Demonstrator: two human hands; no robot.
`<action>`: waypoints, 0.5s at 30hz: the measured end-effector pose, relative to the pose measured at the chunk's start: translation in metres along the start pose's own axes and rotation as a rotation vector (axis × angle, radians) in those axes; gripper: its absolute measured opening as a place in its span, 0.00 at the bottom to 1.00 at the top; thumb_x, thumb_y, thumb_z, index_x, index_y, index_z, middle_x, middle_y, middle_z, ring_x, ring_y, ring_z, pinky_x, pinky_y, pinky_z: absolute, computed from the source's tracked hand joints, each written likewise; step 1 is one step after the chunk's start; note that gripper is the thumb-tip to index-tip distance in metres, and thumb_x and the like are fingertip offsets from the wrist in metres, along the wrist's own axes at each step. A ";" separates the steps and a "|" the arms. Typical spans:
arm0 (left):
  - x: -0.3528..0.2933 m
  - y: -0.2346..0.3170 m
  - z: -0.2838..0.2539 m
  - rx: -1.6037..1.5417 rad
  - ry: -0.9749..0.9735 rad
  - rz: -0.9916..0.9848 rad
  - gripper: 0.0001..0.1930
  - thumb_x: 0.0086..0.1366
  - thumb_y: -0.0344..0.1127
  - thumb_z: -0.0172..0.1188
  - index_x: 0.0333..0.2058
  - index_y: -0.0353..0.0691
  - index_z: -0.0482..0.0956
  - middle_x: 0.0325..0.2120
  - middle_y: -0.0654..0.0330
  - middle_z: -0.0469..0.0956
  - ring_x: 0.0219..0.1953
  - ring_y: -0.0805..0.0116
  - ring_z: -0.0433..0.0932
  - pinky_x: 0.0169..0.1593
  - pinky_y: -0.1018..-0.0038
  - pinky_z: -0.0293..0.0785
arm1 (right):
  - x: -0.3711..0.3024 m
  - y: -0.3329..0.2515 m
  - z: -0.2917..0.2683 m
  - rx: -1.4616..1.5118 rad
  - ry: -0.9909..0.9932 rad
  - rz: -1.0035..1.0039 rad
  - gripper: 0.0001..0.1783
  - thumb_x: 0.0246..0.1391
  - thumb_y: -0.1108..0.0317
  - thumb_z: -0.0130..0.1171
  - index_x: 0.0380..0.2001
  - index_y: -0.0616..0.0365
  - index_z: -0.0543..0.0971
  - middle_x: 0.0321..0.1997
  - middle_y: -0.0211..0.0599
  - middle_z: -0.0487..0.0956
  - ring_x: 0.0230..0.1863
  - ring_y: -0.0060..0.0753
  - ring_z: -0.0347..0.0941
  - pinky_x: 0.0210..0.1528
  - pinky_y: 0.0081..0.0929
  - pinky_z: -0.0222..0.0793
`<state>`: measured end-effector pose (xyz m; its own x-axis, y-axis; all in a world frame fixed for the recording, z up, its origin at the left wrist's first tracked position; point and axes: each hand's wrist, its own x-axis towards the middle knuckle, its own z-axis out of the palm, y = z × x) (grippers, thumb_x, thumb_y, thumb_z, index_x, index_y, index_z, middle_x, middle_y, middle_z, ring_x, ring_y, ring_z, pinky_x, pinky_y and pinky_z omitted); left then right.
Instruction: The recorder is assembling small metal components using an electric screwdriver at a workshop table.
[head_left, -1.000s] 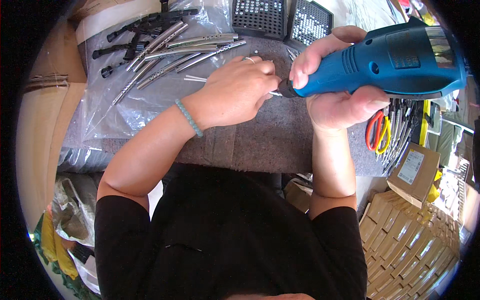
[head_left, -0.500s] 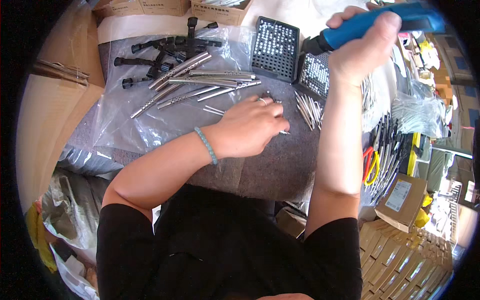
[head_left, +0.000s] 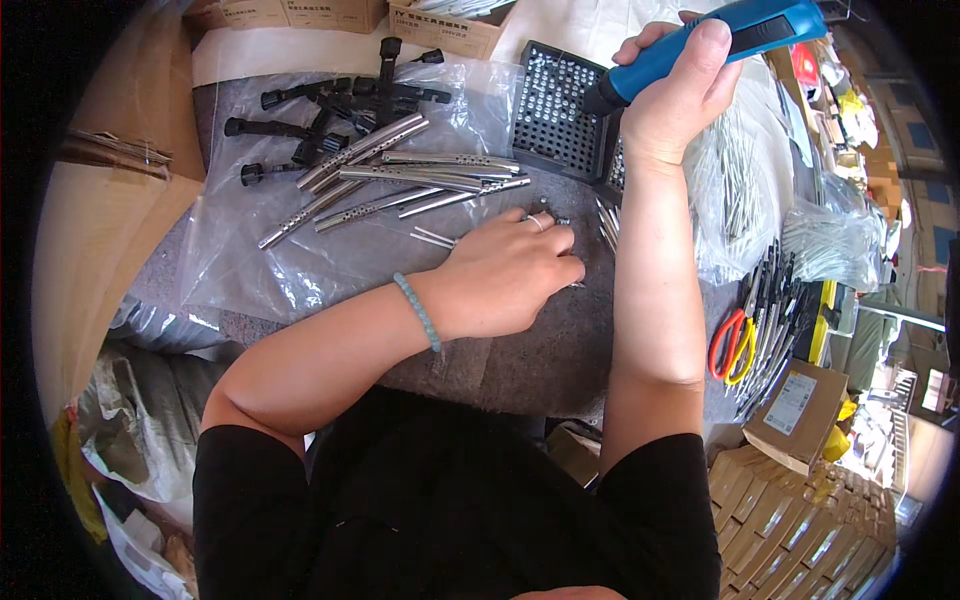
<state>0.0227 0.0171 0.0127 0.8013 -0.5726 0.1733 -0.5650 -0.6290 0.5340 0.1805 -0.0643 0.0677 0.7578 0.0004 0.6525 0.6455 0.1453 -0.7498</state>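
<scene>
Place: workshop | blue power tool | metal tubes | stacked cartons

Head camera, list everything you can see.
Power tool: one, blue, in right hand
Perforated trays: two, black, near power tool
Tubes: several, silver, on plastic bag
Fittings: several, black, beyond tubes
Plastic bag: one, clear, on mat
Mat: one, grey, under plastic bag
Sticks: two, white, beside left hand
Looped handles: two, red and yellow, right
Cartons: several, brown, both sides
Bracelet: one, green, left wrist
Left hand: one, over mat
Right hand: one, around power tool
</scene>
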 end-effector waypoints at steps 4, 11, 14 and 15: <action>0.000 0.000 0.002 0.001 0.012 0.016 0.13 0.50 0.29 0.58 0.37 0.44 0.77 0.32 0.60 0.70 0.42 0.61 0.70 0.44 0.66 0.66 | -0.002 0.000 0.000 -0.024 -0.002 -0.020 0.27 0.54 0.43 0.48 0.37 0.61 0.65 0.20 0.40 0.71 0.15 0.30 0.69 0.18 0.25 0.66; -0.001 -0.003 0.004 -0.092 0.095 0.019 0.09 0.52 0.29 0.58 0.35 0.42 0.76 0.32 0.58 0.70 0.40 0.59 0.71 0.44 0.65 0.66 | -0.006 -0.029 0.006 0.051 0.120 0.136 0.24 0.57 0.47 0.48 0.37 0.61 0.66 0.18 0.33 0.67 0.14 0.24 0.64 0.16 0.18 0.59; -0.004 -0.007 0.007 -0.027 0.229 0.073 0.07 0.53 0.32 0.60 0.31 0.41 0.76 0.32 0.58 0.71 0.36 0.59 0.71 0.38 0.66 0.70 | -0.013 -0.067 0.004 -0.041 0.142 0.068 0.28 0.55 0.41 0.45 0.35 0.61 0.67 0.18 0.33 0.68 0.14 0.24 0.65 0.17 0.19 0.61; -0.003 -0.007 0.007 0.009 0.228 0.062 0.07 0.52 0.33 0.61 0.31 0.40 0.76 0.32 0.58 0.71 0.36 0.59 0.71 0.37 0.67 0.70 | -0.011 -0.066 -0.011 0.026 0.068 0.068 0.29 0.53 0.39 0.46 0.36 0.59 0.67 0.19 0.36 0.70 0.17 0.28 0.68 0.19 0.23 0.63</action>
<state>0.0233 0.0196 0.0029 0.7879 -0.4775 0.3888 -0.6157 -0.6014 0.5091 0.1303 -0.0853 0.1088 0.8052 -0.0557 0.5903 0.5901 0.1732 -0.7886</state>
